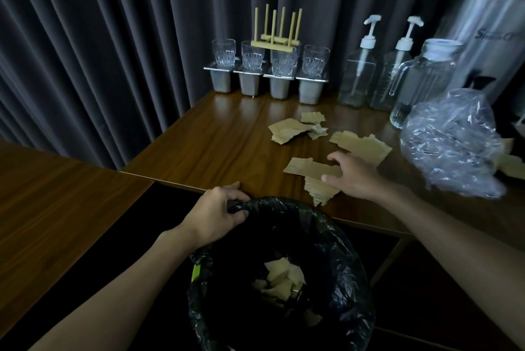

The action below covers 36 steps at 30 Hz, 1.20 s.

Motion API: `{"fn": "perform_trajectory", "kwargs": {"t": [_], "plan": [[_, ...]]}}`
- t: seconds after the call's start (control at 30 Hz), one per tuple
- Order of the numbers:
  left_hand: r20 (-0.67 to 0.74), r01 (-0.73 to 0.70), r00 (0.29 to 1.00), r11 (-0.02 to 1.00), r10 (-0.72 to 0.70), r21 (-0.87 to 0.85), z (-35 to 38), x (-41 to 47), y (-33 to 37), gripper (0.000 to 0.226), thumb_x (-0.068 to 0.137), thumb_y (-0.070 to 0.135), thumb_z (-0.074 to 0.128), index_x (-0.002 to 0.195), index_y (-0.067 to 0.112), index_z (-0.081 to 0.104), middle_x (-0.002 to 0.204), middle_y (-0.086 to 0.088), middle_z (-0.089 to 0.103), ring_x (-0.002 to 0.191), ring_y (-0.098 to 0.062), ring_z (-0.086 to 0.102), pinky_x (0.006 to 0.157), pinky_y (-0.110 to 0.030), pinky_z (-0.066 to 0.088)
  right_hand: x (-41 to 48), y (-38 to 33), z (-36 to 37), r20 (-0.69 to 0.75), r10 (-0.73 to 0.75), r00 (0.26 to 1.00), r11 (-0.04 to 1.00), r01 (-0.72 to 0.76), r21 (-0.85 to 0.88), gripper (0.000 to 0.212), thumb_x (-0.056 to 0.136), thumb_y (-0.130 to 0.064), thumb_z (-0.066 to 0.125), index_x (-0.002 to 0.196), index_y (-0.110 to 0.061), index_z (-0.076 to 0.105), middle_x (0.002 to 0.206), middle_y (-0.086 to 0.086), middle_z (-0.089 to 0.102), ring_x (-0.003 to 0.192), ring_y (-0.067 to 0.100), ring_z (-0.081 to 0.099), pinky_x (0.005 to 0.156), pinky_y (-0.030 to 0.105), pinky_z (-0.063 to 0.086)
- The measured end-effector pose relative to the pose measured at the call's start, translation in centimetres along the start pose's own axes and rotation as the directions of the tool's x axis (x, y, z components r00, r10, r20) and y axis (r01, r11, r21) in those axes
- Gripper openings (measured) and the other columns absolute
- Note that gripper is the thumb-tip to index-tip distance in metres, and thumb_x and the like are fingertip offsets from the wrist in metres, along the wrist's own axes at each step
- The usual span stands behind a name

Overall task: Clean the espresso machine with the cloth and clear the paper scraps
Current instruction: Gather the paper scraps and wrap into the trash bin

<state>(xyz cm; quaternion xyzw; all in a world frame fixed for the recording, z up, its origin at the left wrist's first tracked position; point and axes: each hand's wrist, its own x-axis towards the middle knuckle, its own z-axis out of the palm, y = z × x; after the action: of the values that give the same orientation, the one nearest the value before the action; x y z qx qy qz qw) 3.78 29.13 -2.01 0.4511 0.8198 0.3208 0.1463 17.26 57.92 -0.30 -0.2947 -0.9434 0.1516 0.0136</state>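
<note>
Torn tan paper scraps lie at one o'clock on the glossy dark wooden table, seemingly touched by the spread fingers of the right hand. The left hand grips the black-bagged bin. Grey pleated curtains hang behind.

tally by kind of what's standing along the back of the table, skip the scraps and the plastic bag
drinking glasses: 4
metal containers under the glasses: 4
pump bottles: 2
glass pitcher: 1
wooden peg rack: 1
steel urn: 1
total: 13
</note>
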Motion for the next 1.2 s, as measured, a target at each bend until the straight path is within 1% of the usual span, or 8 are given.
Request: {"fn": "perform_trajectory", "kwargs": {"t": [0.3, 0.37, 0.5, 0.57, 0.77, 0.9, 1.03, 1.2], "plan": [[-0.034, 0.017, 0.999, 1.0, -0.016, 0.024, 0.7, 0.0, 1.0, 0.023, 0.089, 0.016, 0.073, 0.11, 0.026, 0.071, 0.148, -0.006, 0.05, 0.145, -0.008, 0.032, 0.111, -0.016, 0.024, 1.6, 0.9, 0.5, 0.047, 0.02, 0.999, 0.994, -0.025, 0.106, 0.075, 0.078, -0.046, 0.074, 0.14, -0.023, 0.037, 0.136, 0.006, 0.05, 0.125, 0.028, 0.048, 0.105, 0.054, 0.037], [-0.021, 0.025, 0.999, 0.999, -0.024, 0.035, 0.7, 0.1, 1.0, 0.025, 0.089, 0.017, 0.073, 0.114, 0.024, 0.071, 0.15, -0.006, 0.048, 0.145, -0.009, 0.032, 0.111, -0.017, 0.025, 1.8, 1.2, 0.6, 0.031, 0.023, 0.999, 0.984, -0.028, 0.177, 0.063, 0.08, -0.04, 0.073, 0.134, -0.019, 0.048, 0.134, 0.006, 0.053, 0.125, 0.026, 0.049, 0.104, 0.052, 0.039], [-0.021, 0.02, 1.0, 0.999, -0.02, 0.04, 0.8, 0.1, 1.0, 0.025, 0.089, 0.017, 0.073, 0.114, 0.023, 0.071, 0.149, -0.005, 0.05, 0.145, -0.008, 0.032, 0.109, -0.015, 0.025, 1.5, 1.3, -0.1, 0.014, 0.016, 1.0, 0.91, -0.021, 0.414, 0.029, 0.087, -0.029, 0.069, 0.112, -0.016, 0.061, 0.099, -0.002, 0.059, 0.097, 0.017, 0.059, 0.085, 0.041, 0.053], [-0.021, 0.018, 1.0, 0.999, -0.017, 0.039, 0.8, 0.0, 1.1, 0.025, 0.09, 0.016, 0.072, 0.113, 0.023, 0.072, 0.147, -0.004, 0.052, 0.145, -0.007, 0.032, 0.108, -0.014, 0.025, 1.1, 1.1, -1.1, 0.003, 0.003, 1.0, 0.854, -0.004, 0.519, 0.017, 0.089, -0.023, 0.068, 0.103, -0.016, 0.062, 0.101, 0.002, 0.065, 0.095, 0.016, 0.062, 0.083, 0.036, 0.054], [-0.023, 0.027, 0.999, 0.998, -0.025, 0.053, 0.7, 0.2, 1.1, 0.024, 0.09, 0.015, 0.072, 0.114, 0.018, 0.072, 0.141, -0.002, 0.056, 0.143, -0.006, 0.034, 0.106, -0.014, 0.026, -2.1, -0.9, -4.0, 0.15, -0.216, 0.965, 0.655, 0.029, 0.755, 0.018, 0.088, -0.013, 0.069, 0.106, -0.012, 0.065, 0.104, 0.008, 0.072, 0.104, 0.019, 0.066, 0.087, 0.027, 0.052], [-0.023, 0.023, 1.0, 0.998, -0.022, 0.059, 0.7, 0.3, 0.9, 0.024, 0.088, 0.012, 0.073, 0.111, 0.02, 0.073, 0.134, 0.003, 0.059, 0.14, -0.001, 0.033, 0.112, -0.019, 0.03, -3.0, -2.1, -4.0, 0.333, -0.393, 0.857, 0.724, 0.065, 0.686, 0.025, 0.093, -0.02, 0.063, 0.117, -0.01, 0.064, 0.109, 0.003, 0.073, 0.104, 0.013, 0.067, 0.09, 0.025, 0.052], [-0.012, 0.036, 0.999, 0.999, -0.035, 0.032, 0.7, 0.2, 1.0, 0.023, 0.089, 0.014, 0.072, 0.11, 0.025, 0.073, 0.138, 0.0, 0.059, 0.14, 0.001, 0.032, 0.107, -0.014, 0.027, -0.7, -2.0, -2.7, 0.209, -0.31, 0.927, 0.774, 0.119, 0.622, 0.025, 0.094, -0.025, 0.062, 0.118, -0.018, 0.064, 0.118, -0.002, 0.068, 0.113, 0.009, 0.062, 0.103, 0.037, 0.047], [-0.012, 0.059, 0.998, 0.997, -0.058, 0.058, 0.6, 0.4, 1.2, 0.026, 0.09, 0.016, 0.072, 0.115, 0.021, 0.071, 0.147, -0.004, 0.052, 0.143, -0.005, 0.034, 0.103, -0.013, 0.029, 3.4, -2.7, -0.7, 0.042, -0.273, 0.961, 0.932, 0.254, 0.258, 0.049, 0.095, -0.028, 0.059, 0.141, -0.02, 0.043, 0.149, -0.002, 0.038, 0.137, 0.018, 0.037, 0.108, 0.036, 0.036]]}}
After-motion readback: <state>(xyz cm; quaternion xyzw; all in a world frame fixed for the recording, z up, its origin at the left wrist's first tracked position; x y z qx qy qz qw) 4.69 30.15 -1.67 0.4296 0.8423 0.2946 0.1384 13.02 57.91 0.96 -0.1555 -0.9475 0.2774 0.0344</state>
